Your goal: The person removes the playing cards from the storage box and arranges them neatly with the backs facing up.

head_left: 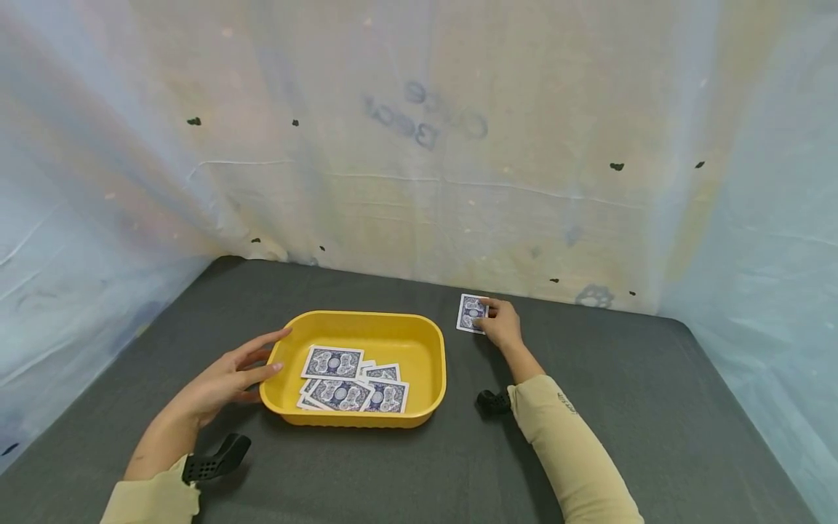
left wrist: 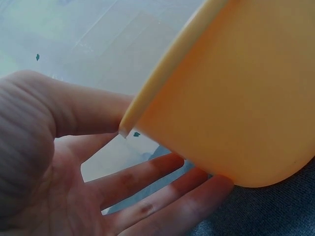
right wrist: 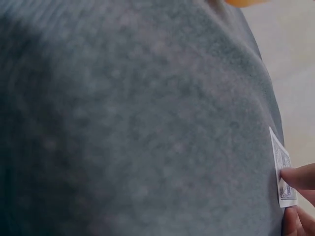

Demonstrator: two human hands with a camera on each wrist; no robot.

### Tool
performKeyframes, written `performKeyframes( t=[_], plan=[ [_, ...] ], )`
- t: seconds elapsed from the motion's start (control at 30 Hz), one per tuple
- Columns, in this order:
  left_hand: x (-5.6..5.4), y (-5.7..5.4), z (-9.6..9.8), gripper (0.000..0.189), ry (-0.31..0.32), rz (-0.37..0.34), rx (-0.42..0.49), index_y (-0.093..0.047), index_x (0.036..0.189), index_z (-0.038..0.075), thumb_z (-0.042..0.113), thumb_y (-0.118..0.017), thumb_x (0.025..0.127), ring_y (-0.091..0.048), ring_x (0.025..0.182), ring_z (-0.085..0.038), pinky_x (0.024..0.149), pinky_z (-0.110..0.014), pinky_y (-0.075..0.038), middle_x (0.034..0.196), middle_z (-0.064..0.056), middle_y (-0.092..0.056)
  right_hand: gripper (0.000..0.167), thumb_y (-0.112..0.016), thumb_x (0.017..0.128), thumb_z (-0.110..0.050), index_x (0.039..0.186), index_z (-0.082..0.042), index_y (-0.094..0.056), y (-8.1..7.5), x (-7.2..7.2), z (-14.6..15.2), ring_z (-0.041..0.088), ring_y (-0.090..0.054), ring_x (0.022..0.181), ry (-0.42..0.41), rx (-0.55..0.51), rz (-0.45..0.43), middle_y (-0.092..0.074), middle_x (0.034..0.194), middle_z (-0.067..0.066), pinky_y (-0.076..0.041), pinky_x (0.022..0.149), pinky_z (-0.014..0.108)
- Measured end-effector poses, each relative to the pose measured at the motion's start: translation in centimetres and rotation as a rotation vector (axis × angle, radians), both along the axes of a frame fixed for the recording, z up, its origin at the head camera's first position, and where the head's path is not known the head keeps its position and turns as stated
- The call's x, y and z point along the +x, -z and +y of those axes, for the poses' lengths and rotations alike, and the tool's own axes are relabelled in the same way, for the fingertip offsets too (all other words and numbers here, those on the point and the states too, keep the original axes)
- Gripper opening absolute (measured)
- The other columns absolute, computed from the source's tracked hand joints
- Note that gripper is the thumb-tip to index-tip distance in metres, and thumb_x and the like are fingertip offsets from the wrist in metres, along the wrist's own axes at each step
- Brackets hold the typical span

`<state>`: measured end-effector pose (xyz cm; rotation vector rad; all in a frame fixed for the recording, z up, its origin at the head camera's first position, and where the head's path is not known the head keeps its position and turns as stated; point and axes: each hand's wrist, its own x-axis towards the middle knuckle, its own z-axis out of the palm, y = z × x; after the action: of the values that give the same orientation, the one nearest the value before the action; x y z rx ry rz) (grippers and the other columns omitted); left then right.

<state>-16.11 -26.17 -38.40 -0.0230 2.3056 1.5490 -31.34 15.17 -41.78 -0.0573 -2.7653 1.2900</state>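
The yellow tray (head_left: 406, 342) is gripped at its left rim by the left hand (head_left: 222, 377). Inside, overlapping blue-and-white cards (head_left: 340, 394) are piled, patterned backs up. Just right of the tray, 1 separate card (head_left: 469, 313) is pinched at its right edge by the right hand (head_left: 503, 326). The dark grey table (head_left: 393, 473) is bordered by pale sheeting (head_left: 419, 225).

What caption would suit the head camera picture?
Left grip on a yellow tray of face-down cards; right grip pinching another card beside it.
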Motion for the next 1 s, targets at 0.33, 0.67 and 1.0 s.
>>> performKeyframes(
  t=[0.33,0.67,1.0],
  plan=[
    [-0.1,0.3,0.0,0.074,0.005,0.006,-0.022,-0.015,0.155,0.024,0.036,-0.057,0.096,-0.036,0.132,-0.048,0.089,-0.055,-0.051,0.155,-0.029,-0.016,0.048,-0.067,0.081,-0.004,0.129,-0.001,-0.06,-0.2,0.5,0.1,0.038,-0.053,0.121,0.009,-0.042,-0.016,-0.057,0.128,0.026,-0.048,0.094,0.048],
    [-0.2,0.2,-0.1,0.074,0.014,-0.001,-0.024,-0.014,0.156,0.025,0.037,-0.057,0.096,-0.031,0.135,-0.049,0.09,-0.055,-0.05,0.156,-0.029,-0.012,0.048,-0.067,0.084,-0.002,0.131,-0.001,-0.057,-1.0,1.3,0.2,0.036,-0.054,0.12,0.05,-0.228,-0.017,-0.058,0.128,0.024,-0.047,0.096,0.047],
    [-0.2,0.3,-0.1,0.075,0.011,-0.005,-0.037,-0.013,0.156,0.026,0.039,-0.057,0.096,-0.032,0.134,-0.049,0.091,-0.056,-0.05,0.155,-0.029,-0.013,0.048,-0.068,0.086,-0.005,0.132,-0.002,-0.057,-3.0,3.0,-1.8,0.032,-0.055,0.12,-0.039,-0.378,-0.013,-0.058,0.131,0.019,-0.047,0.1,0.044]
  ],
)
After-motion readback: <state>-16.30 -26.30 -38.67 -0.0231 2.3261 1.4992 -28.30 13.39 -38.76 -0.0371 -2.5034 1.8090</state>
